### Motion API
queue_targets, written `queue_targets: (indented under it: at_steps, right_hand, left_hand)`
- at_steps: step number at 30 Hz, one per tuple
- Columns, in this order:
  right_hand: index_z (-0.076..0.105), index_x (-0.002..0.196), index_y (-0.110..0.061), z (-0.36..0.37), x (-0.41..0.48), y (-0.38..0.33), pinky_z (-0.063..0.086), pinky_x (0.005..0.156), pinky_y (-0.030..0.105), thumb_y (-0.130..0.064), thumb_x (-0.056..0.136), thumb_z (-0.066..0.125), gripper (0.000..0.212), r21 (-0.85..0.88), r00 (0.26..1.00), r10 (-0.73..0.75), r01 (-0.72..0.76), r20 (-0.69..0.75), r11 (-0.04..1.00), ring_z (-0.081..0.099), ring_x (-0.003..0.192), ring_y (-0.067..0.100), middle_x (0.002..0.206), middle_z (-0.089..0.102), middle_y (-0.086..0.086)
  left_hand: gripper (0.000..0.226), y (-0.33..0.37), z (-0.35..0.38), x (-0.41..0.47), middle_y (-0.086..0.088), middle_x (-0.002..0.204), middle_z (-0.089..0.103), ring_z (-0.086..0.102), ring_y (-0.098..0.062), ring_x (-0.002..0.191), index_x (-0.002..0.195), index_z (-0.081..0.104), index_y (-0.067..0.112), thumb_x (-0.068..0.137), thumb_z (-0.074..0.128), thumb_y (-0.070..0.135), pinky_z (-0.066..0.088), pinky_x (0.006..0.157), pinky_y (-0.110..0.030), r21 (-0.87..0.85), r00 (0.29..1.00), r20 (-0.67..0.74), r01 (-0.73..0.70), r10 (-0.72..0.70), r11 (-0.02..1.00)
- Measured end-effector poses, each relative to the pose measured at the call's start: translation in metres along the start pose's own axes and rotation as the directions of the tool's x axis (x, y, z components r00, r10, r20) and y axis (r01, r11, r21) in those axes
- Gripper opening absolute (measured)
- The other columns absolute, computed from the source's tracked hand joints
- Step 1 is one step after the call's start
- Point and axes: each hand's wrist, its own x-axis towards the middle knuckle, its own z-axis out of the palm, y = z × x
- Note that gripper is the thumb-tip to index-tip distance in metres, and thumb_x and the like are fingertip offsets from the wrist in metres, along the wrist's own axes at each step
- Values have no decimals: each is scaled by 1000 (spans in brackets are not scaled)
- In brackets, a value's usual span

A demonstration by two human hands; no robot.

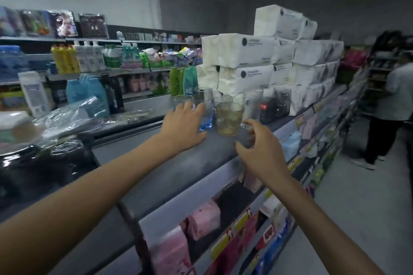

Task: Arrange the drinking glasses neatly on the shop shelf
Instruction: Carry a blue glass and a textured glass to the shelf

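Reaching with both hands into the cluster of glasses on the top shelf (156, 176), on the near side of the tissue packs (245, 51). Wrapping the left hand (182, 128) round the blue glass (205, 121), fingers curled over its left side and thumb low by the base, probably to slide or lift it into line without tipping it. Pinching the foot of the clear glass (252, 105) with the right hand (261, 154), fingers half curled and thumb underneath; cannot tell whether the base rests on the shelf or hangs just off it.

Leaving the amber glass (229, 121) upright and untouched between those two, just beside both. Farther back and to the left, two more glasses (183, 99), also upright.

Showing nothing inside any of them: blue only in the thick base, amber only in the tint, so empty by the look, though too blurred to be sure.

Working close to the right edge of the shelf, so calls for care, with smooth glass, tight neighbours and a drop into the aisle on the right. Judging the arranging as under way, the group bunched rather than set in a row.

Far right in the aisle, a person (393, 100), well apart.
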Motion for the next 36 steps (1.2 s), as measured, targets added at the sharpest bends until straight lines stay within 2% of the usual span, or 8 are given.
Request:
queue_targets:
  at_steps: [7,12,17,20,23,28,31,36]
  right_hand:
    - [27,148,-41,37,79,24,53,86,40,-42,88,74,76,-141,998,-9,17,60,990,60,112,30,125,55,8]
    - [38,128,-33,51,92,32,50,79,36,-56,84,74,61,-72,999,-49,48,-1,996,61,104,25,117,58,-1]
    - [32,105,-35,53,96,34,48,73,34,-48,83,81,55,65,997,-75,77,-30,995,58,94,20,108,56,-4]
    - [37,103,-34,47,93,38,51,70,36,-45,80,84,54,161,993,-108,115,-52,980,59,89,15,103,56,-8]
    - [43,104,-33,33,88,39,55,73,37,-43,77,88,53,307,986,-138,161,-95,938,61,91,12,103,59,-11]
    - [52,118,-29,5,81,32,55,76,16,-10,76,87,57,832,985,-172,102,-8,545,69,99,4,108,67,-17]
    - [49,135,-34,9,72,20,56,81,20,-12,74,90,76,952,969,-193,-92,152,291,71,109,9,123,72,-11]
    - [64,131,-13,37,35,-17,55,96,45,-45,49,99,94,883,833,-322,-468,450,24,69,116,26,125,72,9]
  left_hand:
    - [62,-18,43,75,-10,139,46,47,-33,128,139,50,26,87,63,58,49,96,-46,11,1000,-1,-6,6,1000]
    - [31,-14,59,86,-6,138,44,36,-31,135,103,69,25,87,73,51,45,105,-44,-221,996,40,91,-84,971]
    - [26,-12,58,81,-8,146,36,30,-32,143,74,58,34,84,82,40,33,116,-43,-427,984,86,177,-156,886]
    - [19,-6,47,67,1,131,48,28,-21,145,77,65,25,85,82,30,33,102,-22,-556,977,73,207,-201,805]
    - [23,-3,29,48,17,100,57,42,-20,127,73,64,25,85,82,30,31,86,-22,-578,966,11,218,-259,787]
    - [22,2,-24,1,18,77,67,63,-14,85,70,69,26,84,85,33,48,77,-34,-629,913,-133,223,-386,744]
    - [20,17,-59,-43,8,90,77,72,-15,89,83,75,19,73,92,21,58,78,-25,-837,794,-69,283,-604,468]
    - [67,23,-97,-130,1,117,75,73,-26,107,117,71,28,57,97,14,59,86,-43,-961,609,20,230,-793,153]
